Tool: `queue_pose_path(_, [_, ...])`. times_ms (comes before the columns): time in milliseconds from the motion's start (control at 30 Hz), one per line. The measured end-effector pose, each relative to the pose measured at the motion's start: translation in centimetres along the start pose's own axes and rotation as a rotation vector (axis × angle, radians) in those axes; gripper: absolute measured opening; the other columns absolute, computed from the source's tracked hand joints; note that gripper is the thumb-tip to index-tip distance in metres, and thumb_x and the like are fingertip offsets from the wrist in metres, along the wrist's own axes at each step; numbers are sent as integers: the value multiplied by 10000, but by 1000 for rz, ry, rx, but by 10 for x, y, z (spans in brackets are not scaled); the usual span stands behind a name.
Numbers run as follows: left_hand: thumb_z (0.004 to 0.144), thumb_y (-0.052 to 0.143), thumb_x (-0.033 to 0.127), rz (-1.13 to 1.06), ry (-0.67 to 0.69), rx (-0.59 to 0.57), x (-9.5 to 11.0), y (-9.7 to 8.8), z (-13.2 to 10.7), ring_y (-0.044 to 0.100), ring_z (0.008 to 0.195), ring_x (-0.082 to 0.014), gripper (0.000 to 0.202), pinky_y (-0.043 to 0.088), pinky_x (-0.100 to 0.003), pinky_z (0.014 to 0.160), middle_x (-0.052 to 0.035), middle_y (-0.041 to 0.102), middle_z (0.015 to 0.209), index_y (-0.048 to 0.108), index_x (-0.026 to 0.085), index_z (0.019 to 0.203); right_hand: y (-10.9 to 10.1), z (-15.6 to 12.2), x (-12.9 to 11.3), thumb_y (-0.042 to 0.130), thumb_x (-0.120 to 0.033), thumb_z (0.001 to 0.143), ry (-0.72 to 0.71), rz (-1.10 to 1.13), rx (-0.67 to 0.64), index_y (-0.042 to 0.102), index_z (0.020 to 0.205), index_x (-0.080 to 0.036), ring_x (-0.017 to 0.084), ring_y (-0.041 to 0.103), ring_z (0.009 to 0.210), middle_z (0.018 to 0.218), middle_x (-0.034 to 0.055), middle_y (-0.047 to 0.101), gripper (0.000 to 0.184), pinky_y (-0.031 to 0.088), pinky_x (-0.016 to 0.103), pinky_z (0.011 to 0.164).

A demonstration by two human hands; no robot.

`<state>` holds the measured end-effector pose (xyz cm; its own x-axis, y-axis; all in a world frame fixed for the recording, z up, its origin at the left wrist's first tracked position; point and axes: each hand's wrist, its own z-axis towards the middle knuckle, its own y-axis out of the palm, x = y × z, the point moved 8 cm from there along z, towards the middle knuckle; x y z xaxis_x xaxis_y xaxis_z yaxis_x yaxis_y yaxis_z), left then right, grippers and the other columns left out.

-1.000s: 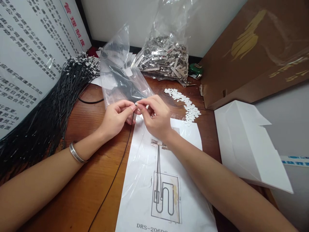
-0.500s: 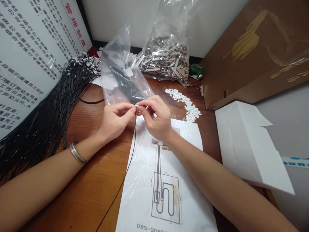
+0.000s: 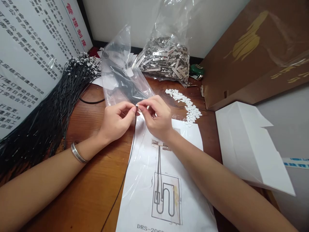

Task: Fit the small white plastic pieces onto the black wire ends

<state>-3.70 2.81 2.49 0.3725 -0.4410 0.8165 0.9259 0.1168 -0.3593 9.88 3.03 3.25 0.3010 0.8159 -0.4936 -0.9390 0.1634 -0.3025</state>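
My left hand (image 3: 117,121) is closed in a pinch on the end of a thin black cable (image 3: 125,174). The cable hangs from the fingertips and runs down to the bottom edge of the picture. Close against it, my right hand (image 3: 158,117) pinches a tiny white piece (image 3: 136,105) at the cable's tip. Fingertips cover most of that piece, so I cannot tell whether it is on the cable. Similar small white pieces (image 3: 192,111) lie scattered in a curve right of my right hand.
A thick bundle of black cables with white ends (image 3: 77,74) fills the left side. Clear plastic bags hold dark material (image 3: 120,80) and metal clips (image 3: 166,61). A printed drawing sheet (image 3: 142,193), green tape measure (image 3: 196,71), brown box (image 3: 231,64) and white folded card (image 3: 241,138) surround my hands.
The lower part of the black cable has swung slightly to the right at the bottom edge. Both hands keep their pinch in nearly the same place.
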Motion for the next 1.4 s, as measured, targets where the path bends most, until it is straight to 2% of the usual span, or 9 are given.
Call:
queue_pose_path(333, [887,577,222,4,-10,-16,-3,1,-2,633,582,-96,143,467,-184,513,-17,719,713,655,149,793,0,0,0,582,-172,935,-33,-45,-25,644,895,-194,114,580,701,818,15,641,77,453,249,554])
queue_pose_path(600, [859,640,340,-139,-121,-17,-10,4,0,640,587,-115,185,489,-216,527,-24,715,710,664,168,796,0,-2,5,583,-173,930,56,-41,23,639,881,-205,99,548,653,801,2,621,81,414,241,510])
queue_pose_path(767, [835,673,333,-211,-153,-64,-14,9,0,643,594,-121,168,511,-229,549,-22,708,697,669,166,823,-1,-2,3,591,-166,920,42,-70,27,644,869,-200,89,536,601,798,2,642,81,403,239,483])
queue_pose_path(1033, [861,644,316,-185,-138,-49,-13,7,0,637,595,-113,165,513,-220,560,-19,699,683,672,159,817,-2,-1,0,625,-172,897,22,-64,27,651,882,-188,62,462,516,805,1,640,34,388,236,469])
queue_pose_path(1400, [861,623,301,-110,-96,-25,-6,3,-1,657,623,-126,152,523,-232,584,-22,719,721,661,178,780,-1,0,1,630,-191,891,20,-73,10,666,855,-202,74,452,498,763,1,647,52,399,241,450])
